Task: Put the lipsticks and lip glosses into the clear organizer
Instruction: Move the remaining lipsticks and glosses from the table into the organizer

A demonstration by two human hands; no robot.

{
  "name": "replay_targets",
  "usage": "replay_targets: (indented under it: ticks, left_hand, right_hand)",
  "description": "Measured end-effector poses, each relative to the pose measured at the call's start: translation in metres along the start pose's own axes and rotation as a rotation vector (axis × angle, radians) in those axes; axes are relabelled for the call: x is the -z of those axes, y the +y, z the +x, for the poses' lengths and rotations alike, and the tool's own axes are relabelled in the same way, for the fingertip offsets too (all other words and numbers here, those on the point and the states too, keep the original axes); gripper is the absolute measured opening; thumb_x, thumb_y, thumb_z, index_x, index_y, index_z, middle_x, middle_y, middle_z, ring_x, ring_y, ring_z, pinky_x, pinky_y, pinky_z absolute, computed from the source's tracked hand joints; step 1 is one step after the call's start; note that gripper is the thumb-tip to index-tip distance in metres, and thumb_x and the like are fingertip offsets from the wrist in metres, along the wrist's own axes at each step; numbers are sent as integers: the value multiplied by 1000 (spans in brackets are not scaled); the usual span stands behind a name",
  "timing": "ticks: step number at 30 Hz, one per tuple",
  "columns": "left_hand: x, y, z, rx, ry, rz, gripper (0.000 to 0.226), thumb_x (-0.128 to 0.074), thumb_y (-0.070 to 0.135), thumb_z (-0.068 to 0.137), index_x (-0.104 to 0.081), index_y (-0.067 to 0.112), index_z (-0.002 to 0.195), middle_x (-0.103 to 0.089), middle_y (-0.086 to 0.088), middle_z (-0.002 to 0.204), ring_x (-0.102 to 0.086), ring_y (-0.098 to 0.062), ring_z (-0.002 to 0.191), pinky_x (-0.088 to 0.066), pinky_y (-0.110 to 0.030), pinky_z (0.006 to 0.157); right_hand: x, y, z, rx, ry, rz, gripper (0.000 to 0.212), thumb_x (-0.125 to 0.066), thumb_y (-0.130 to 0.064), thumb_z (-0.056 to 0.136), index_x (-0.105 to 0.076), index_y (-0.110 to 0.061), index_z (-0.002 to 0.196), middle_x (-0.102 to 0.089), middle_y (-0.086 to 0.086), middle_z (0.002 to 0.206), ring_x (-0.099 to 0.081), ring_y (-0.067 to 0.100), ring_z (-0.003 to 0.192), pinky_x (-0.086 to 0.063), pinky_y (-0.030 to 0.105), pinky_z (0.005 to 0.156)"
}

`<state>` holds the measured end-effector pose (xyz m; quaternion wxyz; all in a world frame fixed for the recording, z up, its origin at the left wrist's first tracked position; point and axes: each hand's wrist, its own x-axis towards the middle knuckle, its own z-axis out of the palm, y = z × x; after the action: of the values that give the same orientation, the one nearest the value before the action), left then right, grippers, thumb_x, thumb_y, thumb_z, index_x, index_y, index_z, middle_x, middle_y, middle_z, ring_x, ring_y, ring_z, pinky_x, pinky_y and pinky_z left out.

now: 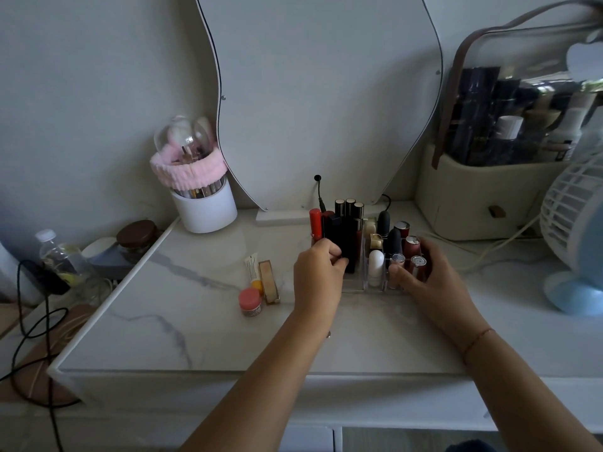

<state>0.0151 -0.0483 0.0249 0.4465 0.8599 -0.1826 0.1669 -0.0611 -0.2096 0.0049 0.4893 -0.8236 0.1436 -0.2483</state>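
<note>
The clear organizer (354,286) stands on the marble vanity top, filled with upright lipsticks and glosses: a red tube (315,225), tall black tubes with gold caps (349,210), a white stick (376,267), dark bullet-shaped tubes (394,241) and reddish glosses (411,244). My left hand (318,275) grips the organizer's left side, fingers curled against a black tube (349,252). My right hand (422,277) wraps the organizer's right front corner, fingers around the gloss tubes (418,265).
To the left of the organizer lie a small white-and-yellow tube (253,269), a beige compact stick (269,282) and a pink-lidded jar (250,301). A white brush holder with a pink headband (204,203) stands back left, a beige cosmetic case (483,197) and fan (577,223) right.
</note>
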Motion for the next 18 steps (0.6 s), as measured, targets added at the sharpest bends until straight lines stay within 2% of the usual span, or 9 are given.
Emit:
replay_targets:
  ticks: [3,5,7,9,11,13,15,18]
  left_hand:
    - [13,5,-3,-55,13,-36,16,-72,13,79,-67,10,94,-71,-4,86,-63,-12,73,-48,-17,67]
    - [31,3,-5,-107,73,-9,17,-75,15,75,-68,12,90,-70,-1,83,-63,-13,72,-50,-21,65]
    - [53,-10,-8,-121,177,91,18,-78,16,71,-68,13,85,-69,-1,82,-61,-19,77,-49,-29,67]
    - [77,-29,-11,-54,231,239,23,-77,27,71,-66,15,88,-67,-1,88,-56,-22,86,-43,-30,71]
    - [93,-46,-9,99,130,380,38,-73,42,72,-64,16,99,-64,-4,100,-52,-25,97,-42,-34,79]
    - [97,-52,-4,217,-75,506,57,-69,54,70,-58,16,110,-58,-7,113,-48,-29,109,-41,-38,88]
    - [93,-50,0,232,-236,558,68,-69,58,66,-52,16,116,-50,-7,119,-44,-30,116,-40,-40,92]
    - [84,-51,3,187,-290,572,76,-74,52,63,-48,14,123,-45,-8,122,-42,-30,118,-39,-39,94]
  right_hand:
    - [0,2,1,4,-4,0,67,-70,-36,77,-38,-23,135,-59,-8,108,-51,-16,82,-38,4,58]
    - [0,2,1,3,-5,5,67,-70,-37,77,-37,-26,134,-59,-10,104,-51,-16,80,-38,4,58]
    - [0,3,1,4,-2,8,67,-70,-37,77,-37,-26,135,-58,-10,103,-52,-15,81,-37,7,61]
    - [0,4,2,6,-1,4,69,-69,-38,77,-36,-25,136,-57,-9,105,-51,-13,82,-37,9,63]
    - [-1,4,3,5,-9,3,70,-69,-38,77,-35,-24,137,-57,-8,107,-52,-12,82,-37,10,63]
    - [-1,5,3,5,-18,13,69,-69,-37,77,-36,-25,136,-58,-8,106,-52,-13,83,-38,10,63]
    - [-1,4,3,2,-26,18,68,-69,-36,77,-36,-24,136,-58,-8,107,-52,-12,84,-38,11,64]
    - [-1,3,3,2,-27,18,69,-69,-35,77,-36,-23,136,-59,-9,106,-52,-13,84,-38,7,63]
